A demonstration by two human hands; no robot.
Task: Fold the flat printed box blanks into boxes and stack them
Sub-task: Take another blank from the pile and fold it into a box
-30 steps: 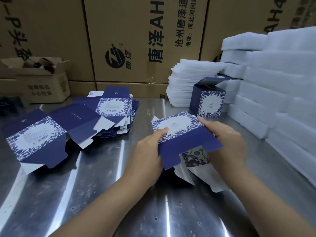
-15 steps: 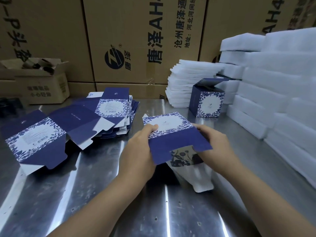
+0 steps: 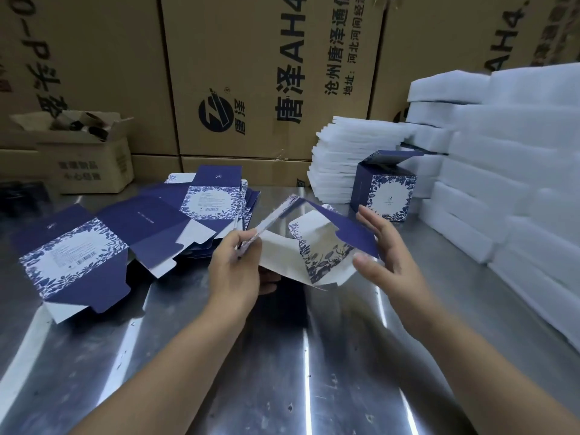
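Pinching the motion-blurred box blank with the left hand, right hand flat against it, grip open

Navy, white and brown
Blanks and box: navy with blue-and-white floral borders; foam white; cartons brown, black print; table silver.

A shiny steel counter carries a loose pile of blanks at the back left, with one flat blank nearer the front, printed side up. A folded box stands back right, just beside the white foam stacks. A small open carton sits far left, near something dark that is too blurred to name.
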